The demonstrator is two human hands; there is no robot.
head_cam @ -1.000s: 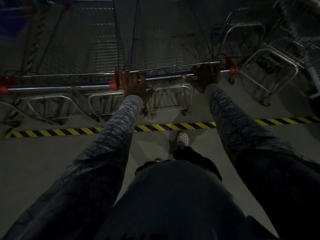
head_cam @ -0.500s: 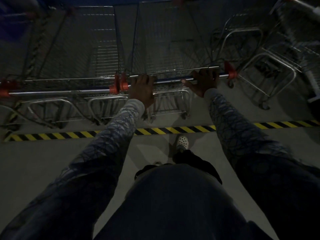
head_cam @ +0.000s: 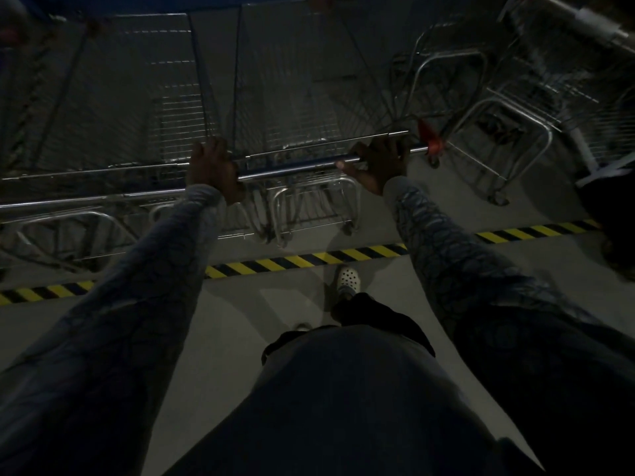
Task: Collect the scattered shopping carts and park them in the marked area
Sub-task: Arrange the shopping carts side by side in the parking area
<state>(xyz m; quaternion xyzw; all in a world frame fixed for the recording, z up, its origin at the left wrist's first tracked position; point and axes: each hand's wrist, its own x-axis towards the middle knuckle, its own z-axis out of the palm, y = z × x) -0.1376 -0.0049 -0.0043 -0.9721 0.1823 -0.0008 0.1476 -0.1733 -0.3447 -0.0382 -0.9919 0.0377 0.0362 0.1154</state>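
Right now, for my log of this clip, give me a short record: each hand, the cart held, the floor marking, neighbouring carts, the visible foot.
left hand: grips the left end of the chrome push bar
right hand: grips the same bar near its red end cap
cart held: wire-mesh shopping cart, on the far side of the tape
floor marking: yellow-and-black striped tape
neighbours: another wire cart close on the left; metal carts on the right
foot: white perforated clog, just short of the tape
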